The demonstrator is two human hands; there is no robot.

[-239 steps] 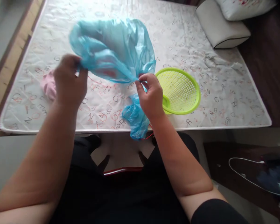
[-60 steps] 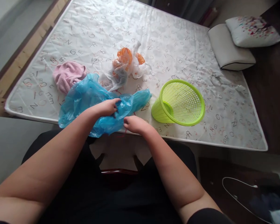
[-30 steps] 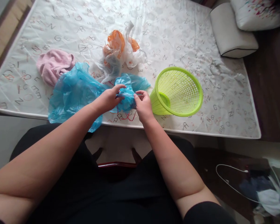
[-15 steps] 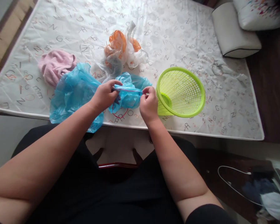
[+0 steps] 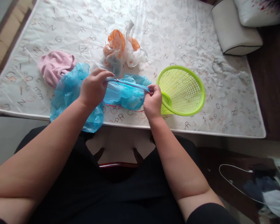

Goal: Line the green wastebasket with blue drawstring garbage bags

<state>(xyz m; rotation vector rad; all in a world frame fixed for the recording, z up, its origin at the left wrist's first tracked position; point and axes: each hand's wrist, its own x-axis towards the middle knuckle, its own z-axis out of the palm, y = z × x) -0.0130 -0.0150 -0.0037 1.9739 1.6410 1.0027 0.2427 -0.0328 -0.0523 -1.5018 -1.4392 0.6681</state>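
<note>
A thin blue plastic bag (image 5: 128,93) is stretched by its top edge between my two hands. My left hand (image 5: 94,85) pinches one end of that edge, and my right hand (image 5: 153,101) pinches the other. Along the edge runs a dark, purplish drawstring, and a red string hangs below the bag over the mattress. More crumpled blue plastic (image 5: 71,93) lies left of my left hand, partly behind my forearm; whether it joins the held bag is hidden. A lime-green mesh basket (image 5: 180,113) lies tipped beside my right hand, its mouth facing right and toward me.
Everything lies on a letter-printed mattress (image 5: 233,102). A pink cloth (image 5: 57,67) touches the crumpled blue plastic at left. Orange and clear plastic bags (image 5: 118,46) are heaped beyond my hands. A white bolster (image 5: 235,29) and a pillow (image 5: 261,12) rest at the far right corner.
My hands have moved apart, the left one to the left and slightly up, the right one a little rightward. The blue bag's edge between them is now stretched longer.
</note>
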